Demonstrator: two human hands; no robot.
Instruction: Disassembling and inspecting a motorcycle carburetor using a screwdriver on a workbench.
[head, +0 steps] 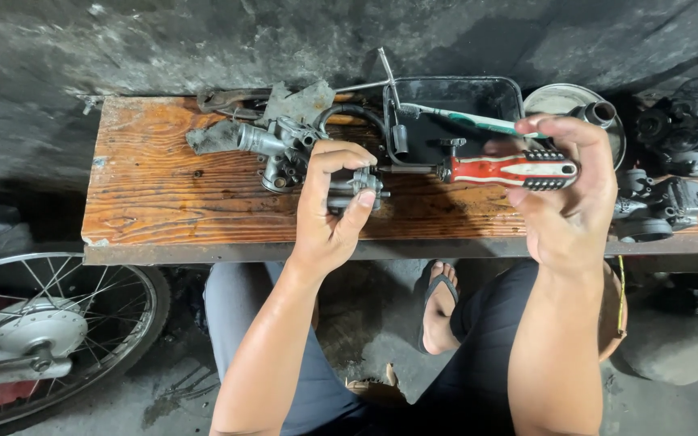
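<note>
My left hand [329,206] grips a small grey metal carburetor body [361,187] above the wooden bench [155,194]. My right hand [567,194] holds a screwdriver with a red, white and black handle [515,170]. Its shaft [409,169] points left and its tip meets the carburetor body. Both hands are raised in front of me, over the bench's front edge.
Greasy metal engine parts [272,133] lie at the bench's back. A black rectangular tray [454,113] holds a toothbrush [470,119]; a round metal dish [563,101] sits beside it. More engine parts [672,161] crowd the right end. A spoked wheel [42,331] stands lower left.
</note>
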